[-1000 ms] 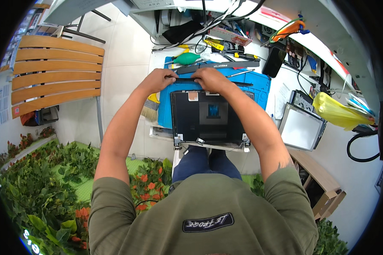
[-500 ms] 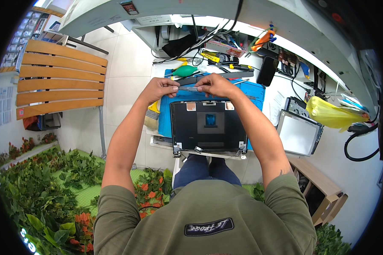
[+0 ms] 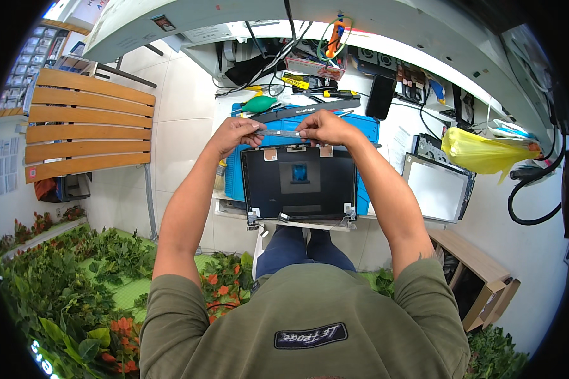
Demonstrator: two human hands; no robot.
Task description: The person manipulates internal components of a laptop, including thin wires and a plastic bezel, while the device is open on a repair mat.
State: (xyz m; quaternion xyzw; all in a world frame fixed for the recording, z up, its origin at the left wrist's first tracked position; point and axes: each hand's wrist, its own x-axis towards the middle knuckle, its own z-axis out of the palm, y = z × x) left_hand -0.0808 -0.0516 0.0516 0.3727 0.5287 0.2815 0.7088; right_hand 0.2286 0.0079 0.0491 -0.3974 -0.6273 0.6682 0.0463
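Between the fingertips of both hands is a thin grey strip [image 3: 279, 133], stretched out level from side to side. My left hand [image 3: 236, 134] pinches its left end, and my right hand [image 3: 324, 129] pinches the right end. Just below the strip lies a black laptop lid shell [image 3: 264, 189], inner side up, with a blue patch [image 3: 299, 173] at its middle and pale pieces at the corners. The lid rests on a blue work mat [image 3: 234, 180] and reaches the table's near edge. A long dark bar [image 3: 297, 112] lies beyond my hands.
A green air blower [image 3: 259, 104], yellow-and-black tools [image 3: 340, 94] and a black phone [image 3: 380, 96] sit farther back. To the right are a framed white panel [image 3: 432, 189] and a hanging yellow bag [image 3: 480, 151]. A brush [image 3: 220, 177] lies left; a slatted bench [image 3: 88, 123] stands beyond.
The table and its contents have shifted left in the view. My hands, still pinching the strip, sit slightly farther right over the lid and a little nearer its top edge.
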